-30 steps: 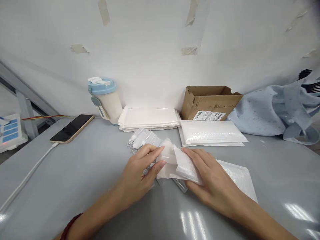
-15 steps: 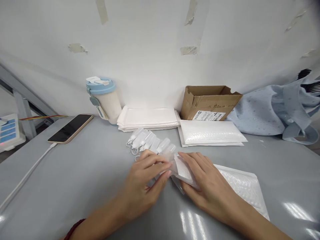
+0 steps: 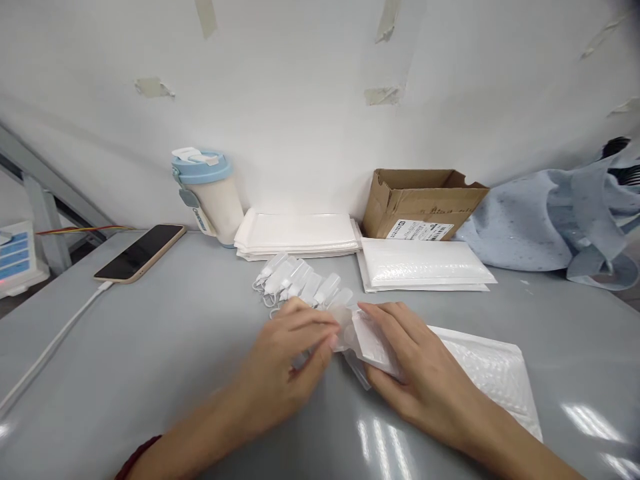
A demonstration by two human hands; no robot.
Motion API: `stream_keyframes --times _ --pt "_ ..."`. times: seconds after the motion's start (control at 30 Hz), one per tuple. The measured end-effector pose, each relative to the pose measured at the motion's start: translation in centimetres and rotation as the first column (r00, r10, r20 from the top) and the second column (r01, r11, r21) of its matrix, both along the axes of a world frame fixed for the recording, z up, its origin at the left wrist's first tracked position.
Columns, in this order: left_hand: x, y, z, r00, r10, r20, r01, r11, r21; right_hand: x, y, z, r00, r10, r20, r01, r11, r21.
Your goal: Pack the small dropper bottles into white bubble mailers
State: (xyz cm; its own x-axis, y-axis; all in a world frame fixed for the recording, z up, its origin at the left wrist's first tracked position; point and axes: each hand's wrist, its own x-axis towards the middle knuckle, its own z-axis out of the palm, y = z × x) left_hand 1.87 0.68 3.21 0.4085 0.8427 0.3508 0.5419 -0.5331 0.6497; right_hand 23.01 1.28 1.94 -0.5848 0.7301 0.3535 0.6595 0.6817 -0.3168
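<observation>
My right hand [image 3: 425, 367] is wrapped round a white bubble mailer [image 3: 370, 339], its mouth facing left. At that mouth is a translucent plastic squeeze bottle [image 3: 349, 333], partly inside the mailer. My left hand [image 3: 293, 357] is closed in a pinch on the bottle's outer end; the fingers hide part of it. Just beyond my left hand lies a cluster of several similar bottles [image 3: 299, 279] with small looped cap straps. More clear plastic [image 3: 356, 368] shows on the table under the held mailer, its shape partly hidden.
Another bubble mailer [image 3: 493, 373] lies beneath my right forearm. Along the wall stand a tumbler [image 3: 217, 200], stacked flat mailers [image 3: 300, 233], a cardboard box [image 3: 425, 207], more bubble mailers [image 3: 425, 263] and a light blue bag [image 3: 525, 220]. A phone [image 3: 143, 253] with a white cable lies left.
My left hand has shifted slightly left, and the bottle sits at the mailer's mouth, showing more clearly. My right hand keeps its grip on the mailer. The camera view has shifted a little.
</observation>
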Motion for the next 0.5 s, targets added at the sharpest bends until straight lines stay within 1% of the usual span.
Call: stream_keyframes --times 0.07,0.13,0.2,0.3,0.33,0.4,0.5 --pt "-0.8 0.7 -0.3 0.983 0.181 -0.036 -0.177 0.979 0.102 0.2 0.2 0.3 0.999 -0.032 -0.012 0.032 0.999 -0.008" --pt "-1.6 1.5 -1.0 0.943 0.321 -0.092 -0.304 0.938 0.165 0.4 0.4 0.7 0.997 -0.067 -0.029 0.066 0.997 -0.030" --pt "-2.1 2.2 -1.9 0.913 0.371 -0.166 -0.349 0.925 0.147 0.6 0.5 1.0 0.995 -0.086 -0.047 0.083 0.995 -0.048" --pt "-2.4 2.6 -2.7 0.907 0.347 -0.240 -0.346 0.937 0.048 0.7 0.5 1.2 0.995 -0.082 -0.059 0.079 0.995 -0.060" --pt "-2.4 2.6 -2.7 0.907 0.343 -0.243 -0.346 0.938 0.034 0.7 0.4 1.2 0.995 -0.077 -0.056 0.074 0.995 -0.063" --pt "-2.4 2.4 -2.0 0.901 0.378 -0.211 -0.378 0.925 0.041 0.6 0.4 1.2 0.996 -0.069 -0.049 0.065 0.996 -0.066" --pt "-2.5 1.7 -0.2 0.877 0.478 -0.042 -0.477 0.878 0.023 0.5 0.5 1.2 0.998 -0.057 -0.041 0.054 0.995 -0.079"
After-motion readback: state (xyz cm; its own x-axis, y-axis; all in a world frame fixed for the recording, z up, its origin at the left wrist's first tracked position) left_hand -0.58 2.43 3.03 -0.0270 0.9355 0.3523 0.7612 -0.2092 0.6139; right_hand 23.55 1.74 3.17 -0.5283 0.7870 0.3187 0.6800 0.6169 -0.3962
